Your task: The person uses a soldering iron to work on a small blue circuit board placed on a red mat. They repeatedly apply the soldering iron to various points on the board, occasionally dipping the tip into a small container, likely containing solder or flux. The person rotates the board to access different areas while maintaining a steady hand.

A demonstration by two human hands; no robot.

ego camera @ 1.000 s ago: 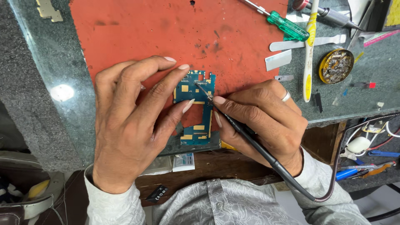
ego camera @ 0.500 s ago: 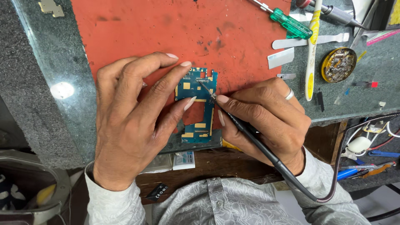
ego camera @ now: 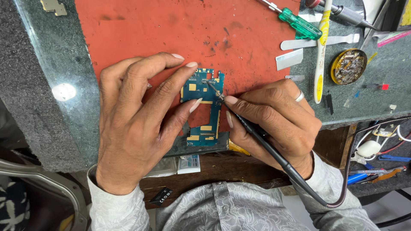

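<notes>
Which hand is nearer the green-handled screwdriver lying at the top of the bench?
Right. The right hand, holding the soldering iron, sits below the green-handled screwdriver. The left hand rests farther off on the circuit board.

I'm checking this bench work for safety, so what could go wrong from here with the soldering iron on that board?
The left hand pins the blue circuit board with fingertips close beside the soldering iron tip, so a slip might burn them. The board overhangs the red mat near the bench edge and could tip. The iron's cord loops below the right hand and might snag.
</notes>
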